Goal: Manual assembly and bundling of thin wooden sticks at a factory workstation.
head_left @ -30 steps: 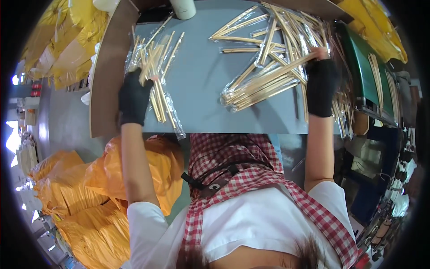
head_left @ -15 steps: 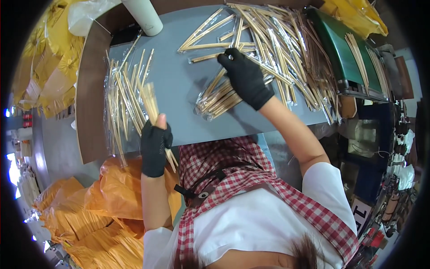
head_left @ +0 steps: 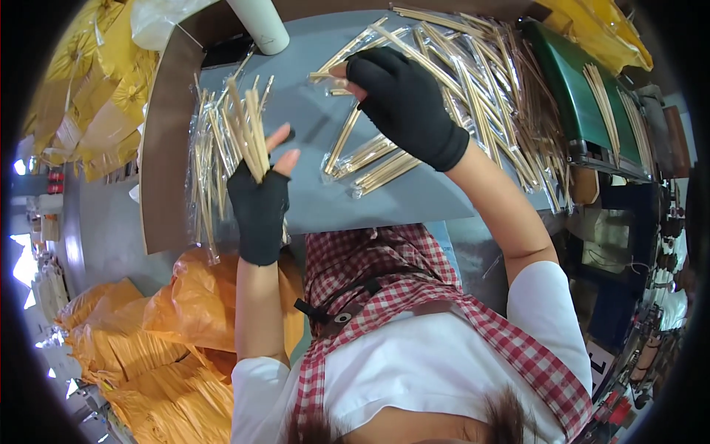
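Observation:
My left hand (head_left: 259, 207), in a black fingerless glove, grips a bunch of thin wooden chopsticks (head_left: 251, 140) that stands up out of it. Its thumb and a fingertip stick out to the right. My right hand (head_left: 403, 103), gloved the same way, reaches across the table with its fingertips closed on the near end of a clear-wrapped pair of chopsticks (head_left: 319, 77); most of that pair is hidden by the hand. Below it lie several wrapped chopsticks (head_left: 384, 172). Beyond and to the right spreads a big pile of wrapped chopsticks (head_left: 492, 111).
More wrapped chopsticks (head_left: 207, 177) lie along the left side of the grey table (head_left: 310, 200). A white cylinder (head_left: 260, 28) stands at the back. On the right, a green conveyor belt (head_left: 573, 81) carries chopsticks. Orange plastic bags (head_left: 185, 311) lie on the lower left.
My left hand has risen, its bunch more upright, and its thumb has spread out. My right hand has moved up and left, off the nearer wrapped chopsticks. The view has shifted slightly.

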Tool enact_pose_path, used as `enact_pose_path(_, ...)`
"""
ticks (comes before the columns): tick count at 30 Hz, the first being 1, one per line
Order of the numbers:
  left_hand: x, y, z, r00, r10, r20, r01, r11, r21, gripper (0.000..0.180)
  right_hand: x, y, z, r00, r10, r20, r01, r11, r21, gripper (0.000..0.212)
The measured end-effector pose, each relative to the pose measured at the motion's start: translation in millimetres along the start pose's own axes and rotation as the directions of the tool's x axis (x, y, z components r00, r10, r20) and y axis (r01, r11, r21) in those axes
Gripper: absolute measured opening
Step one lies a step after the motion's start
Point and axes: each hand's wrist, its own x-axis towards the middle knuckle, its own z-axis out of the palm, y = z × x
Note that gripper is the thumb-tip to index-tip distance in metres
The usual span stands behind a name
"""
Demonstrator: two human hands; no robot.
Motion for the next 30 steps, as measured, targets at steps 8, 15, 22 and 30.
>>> enact_pose_path(8,27,-23,26,0.98,0.158,0.118,-0.118,0.95,-0.288,0.028,-29,-37,18,0.994,0.107,-0.032,-0.091,0.939,0.333,0.048)
enact_pose_path(15,56,-46,10,0.981,-0.087,-0.174,-0.034,0.807,-0.59,0.02,-104,90,74,0.957,0.278,0.083,-0.23,0.902,-0.365,0.036)
enact_pose_path(22,50,-72,-24,0.946,-0.226,-0.234,-0.045,0.619,-0.784,0.017,-95,89,81,0.918,0.338,0.206,-0.227,0.875,-0.427,0.009)
enact_pose_path(30,66,-80,-65,0.953,-0.252,-0.167,-0.032,0.465,-0.885,0.02,-81,60,56,0.984,0.094,0.15,-0.029,0.923,-0.385,0.019)
